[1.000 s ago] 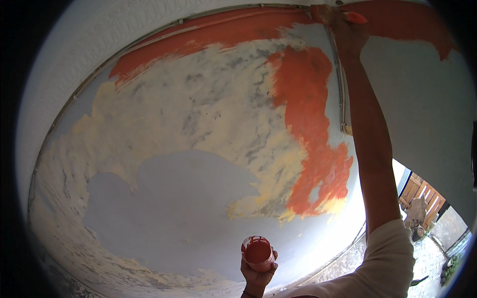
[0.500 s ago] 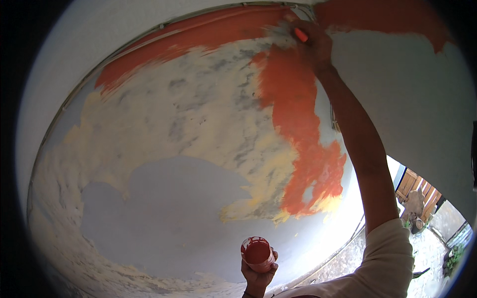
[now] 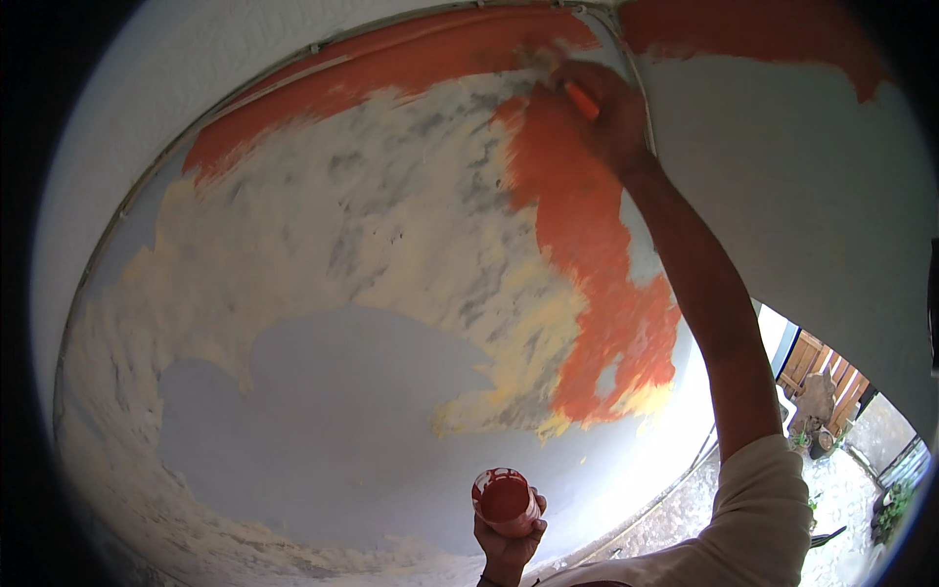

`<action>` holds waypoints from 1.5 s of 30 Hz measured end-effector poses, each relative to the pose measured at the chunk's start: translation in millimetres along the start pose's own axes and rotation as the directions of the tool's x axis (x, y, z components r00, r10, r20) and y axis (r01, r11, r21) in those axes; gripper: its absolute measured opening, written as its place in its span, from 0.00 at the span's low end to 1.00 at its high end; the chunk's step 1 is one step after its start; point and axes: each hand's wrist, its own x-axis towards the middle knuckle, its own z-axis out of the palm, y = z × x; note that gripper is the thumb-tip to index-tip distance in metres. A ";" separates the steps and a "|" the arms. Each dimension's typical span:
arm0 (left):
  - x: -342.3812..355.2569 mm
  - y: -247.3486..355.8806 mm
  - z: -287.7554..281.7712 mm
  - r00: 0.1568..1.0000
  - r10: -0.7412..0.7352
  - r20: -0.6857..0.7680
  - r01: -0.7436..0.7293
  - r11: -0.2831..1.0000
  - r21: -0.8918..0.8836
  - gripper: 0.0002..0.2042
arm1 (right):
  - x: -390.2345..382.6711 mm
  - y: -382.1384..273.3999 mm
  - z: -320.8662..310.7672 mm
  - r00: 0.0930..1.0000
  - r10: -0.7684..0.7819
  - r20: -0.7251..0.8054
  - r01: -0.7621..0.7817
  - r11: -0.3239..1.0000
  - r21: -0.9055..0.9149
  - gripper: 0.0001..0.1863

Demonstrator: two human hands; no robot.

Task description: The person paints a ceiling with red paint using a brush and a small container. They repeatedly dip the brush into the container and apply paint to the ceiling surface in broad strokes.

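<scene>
My left hand is wrapped round a clear cup of red paint, its rim smeared with red, low in the view. High up on the wall, my right hand grips a paintbrush by its orange-red handle. The bristle end is blurred and lies against the wall just below the upper painted band. Orange-red paint covers a strip along the top and a broad, ragged patch down the right side. Cream and grey streaks fill the middle, above a plain grey-blue area.
A cable runs along the wall's upper edge, and another goes down the corner near my right hand. The adjoining wall carries orange-red paint at its top. At the lower right, a bright yard shows a wooden fence and plants.
My right hand with the paintbrush has shifted slightly left and down from the upper corner. My left hand and the cup stay almost where they were.
</scene>
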 end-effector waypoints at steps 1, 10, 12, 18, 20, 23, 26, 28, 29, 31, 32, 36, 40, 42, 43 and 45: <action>-1.4 -0.4 -0.9 1.000 0.014 -0.005 -0.014 1.000 0.001 0.37 | -5.5 -25.8 -4.7 1.000 -0.015 0.026 0.013 0.998 0.055 0.10; 1.8 7.5 -8.1 0.999 0.000 0.036 -0.001 1.000 0.031 0.38 | 2.0 42.6 -35.7 0.982 -0.117 -0.150 0.101 0.989 -0.112 0.11; -0.3 6.1 -5.5 1.000 0.004 0.018 -0.005 1.000 0.020 0.38 | 9.2 51.9 -29.3 0.978 -0.140 -0.152 0.119 0.982 -0.145 0.12; 1.1 2.8 8.2 1.000 -0.030 0.006 0.030 0.999 0.043 0.28 | 25.8 77.7 -10.8 0.973 -0.170 -0.156 0.148 0.978 -0.146 0.14; 0.5 3.3 6.6 1.000 -0.024 0.010 0.023 0.999 0.047 0.28 | 32.1 65.9 -6.5 0.981 -0.141 -0.132 0.114 0.975 -0.192 0.13; 2.3 4.8 6.1 1.000 -0.026 -0.005 0.026 0.998 0.063 0.28 | 33.4 88.1 -8.3 0.977 -0.143 -0.155 0.108 0.971 -0.214 0.11; 2.5 4.7 8.9 0.999 -0.011 -0.039 0.013 0.998 0.056 0.28 | 33.9 79.5 -11.6 0.992 -0.088 -0.092 0.064 0.969 -0.237 0.12; 3.1 3.9 11.4 0.998 -0.011 -0.059 0.013 0.999 0.049 0.28 | 28.1 71.7 -13.9 0.999 -0.007 -0.043 0.007 1.000 0.008 0.11; 3.8 3.4 12.0 0.999 -0.015 -0.051 0.018 0.998 0.066 0.28 | 25.5 67.6 -15.3 1.000 0.028 -0.011 -0.026 0.991 0.130 0.11; 4.9 2.5 13.6 0.999 -0.020 -0.045 0.025 0.995 0.101 0.28 | 25.8 57.6 -20.7 0.993 -0.111 -0.037 0.113 0.992 0.049 0.11; 4.1 1.2 14.6 0.998 -0.020 -0.055 0.025 0.996 0.082 0.28 | 25.9 55.3 -21.6 0.982 -0.181 -0.045 0.182 0.983 0.010 0.11; 9.3 -1.9 15.8 0.997 -0.050 -0.055 0.052 0.997 0.050 0.28 | 33.5 75.7 -20.1 0.998 0.000 -0.064 -0.012 0.982 -0.191 0.11; 11.4 -2.1 12.9 0.998 -0.058 -0.017 0.059 0.996 0.062 0.29 | 29.9 73.4 -4.8 0.989 -0.115 -0.090 0.112 0.993 -0.040 0.11; 8.9 -1.5 10.8 0.998 -0.057 -0.037 0.059 0.997 0.057 0.29 | 28.0 65.7 -3.4 0.983 -0.173 -0.063 0.170 0.984 -0.047 0.12; 7.5 -1.1 10.0 0.997 -0.056 -0.048 0.058 0.997 0.055 0.29 | 31.5 60.6 -4.3 0.980 -0.188 -0.061 0.182 0.980 -0.082 0.14; 7.9 0.4 7.8 0.998 -0.047 -0.043 0.050 0.997 0.058 0.29 | 35.7 60.4 -4.9 0.986 -0.157 -0.051 0.150 0.981 -0.124 0.16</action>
